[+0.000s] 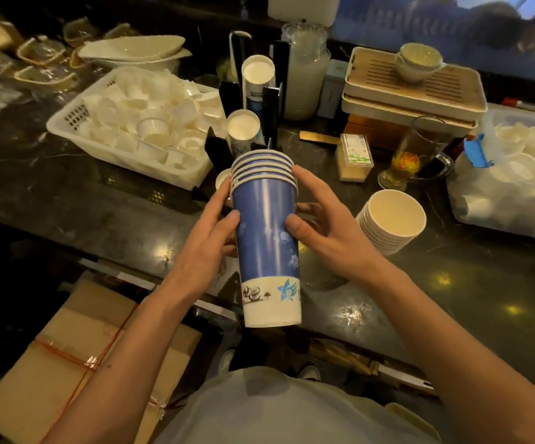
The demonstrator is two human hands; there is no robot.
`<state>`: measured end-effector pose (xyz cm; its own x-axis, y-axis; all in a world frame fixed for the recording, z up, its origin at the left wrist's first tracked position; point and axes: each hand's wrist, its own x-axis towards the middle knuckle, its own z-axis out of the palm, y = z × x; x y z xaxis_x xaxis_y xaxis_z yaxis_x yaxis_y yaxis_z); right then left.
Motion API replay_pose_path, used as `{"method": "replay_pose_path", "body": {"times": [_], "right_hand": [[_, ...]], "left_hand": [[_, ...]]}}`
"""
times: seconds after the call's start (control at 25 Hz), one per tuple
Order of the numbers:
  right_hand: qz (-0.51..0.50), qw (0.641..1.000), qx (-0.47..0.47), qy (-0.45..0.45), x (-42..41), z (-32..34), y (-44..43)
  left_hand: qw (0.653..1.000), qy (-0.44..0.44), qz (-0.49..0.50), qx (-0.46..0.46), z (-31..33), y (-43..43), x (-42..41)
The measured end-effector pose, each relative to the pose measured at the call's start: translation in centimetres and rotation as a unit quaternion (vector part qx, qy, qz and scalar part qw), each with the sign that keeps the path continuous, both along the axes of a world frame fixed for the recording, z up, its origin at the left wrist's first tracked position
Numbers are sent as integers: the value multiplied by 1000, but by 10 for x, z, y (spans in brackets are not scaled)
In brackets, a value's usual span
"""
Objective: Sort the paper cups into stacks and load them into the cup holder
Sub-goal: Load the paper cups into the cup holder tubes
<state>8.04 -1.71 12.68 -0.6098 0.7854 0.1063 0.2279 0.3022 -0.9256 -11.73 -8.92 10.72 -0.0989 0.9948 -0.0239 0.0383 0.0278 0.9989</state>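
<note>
Both hands were on the blue stack (266, 232). Through the head camera I saw it held above the near edge of the counter (67, 193), tilted so that its rims leaned away towards the cup holder (272, 104) and its white base pointed back at me. The left hand (208, 241) gripped the wall midway, thumb on the front and fingers wrapped behind. The right hand (323, 225) held the opposite side, thumb pressed to the wall and fingers curved loosely up to the rims. Neither hold looked tight. About six rims showed, nested evenly as far as I could tell.

The holder stood just beyond the stack and apart from it. Two loaded columns, the far one (258, 72) and the near one (243, 126), showed their white insides between black uprights. I could not tell which slot was free.

I judged the step to be squaring the stack before loading it. To do it well, I would press the rims together evenly so no cup sits cocked. I would squeeze only lightly, since paper walls dent, and line the stack's axis up with a slot before lowering it. One hand low and one at the rims should stop the nest sliding apart. The plain stack (391, 219), near the right wrist, looked wider and belongs elsewhere; I would steer the forearm clear of it.
</note>
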Motion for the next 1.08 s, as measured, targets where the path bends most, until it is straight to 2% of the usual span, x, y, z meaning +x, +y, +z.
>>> {"method": "replay_pose_path", "body": {"times": [0.12,0.24,0.36,0.48,0.56,0.64,0.76,0.92,1.0,1.08], "right_hand": [[-35,999,-14,14,-22,12,10],[-51,998,-30,28,-39,21,14],[-54,995,-80,37,-54,27,17],[-66,990,-122,38,-69,28,22],[-86,985,-142,38,-76,28,26],[-105,985,-136,23,-81,26,32],[-125,985,-101,-55,-89,27,38],[-153,976,-95,-126,-95,30,51],[-157,968,-125,-149,-98,24,55],[-151,960,-169,-166,-101,12,53]], "left_hand": [[999,-29,5,18,13,7,-14],[999,-11,28,43,26,13,-25],[994,67,71,42,32,19,-37],[975,203,86,34,46,28,-45],[966,241,88,24,55,34,-48],[966,240,97,-14,59,40,-51],[936,333,94,-63,52,53,-55],[932,338,93,-96,48,64,-55],[933,333,67,-119,44,71,-58],[946,286,45,-148,32,78,-65]]}}
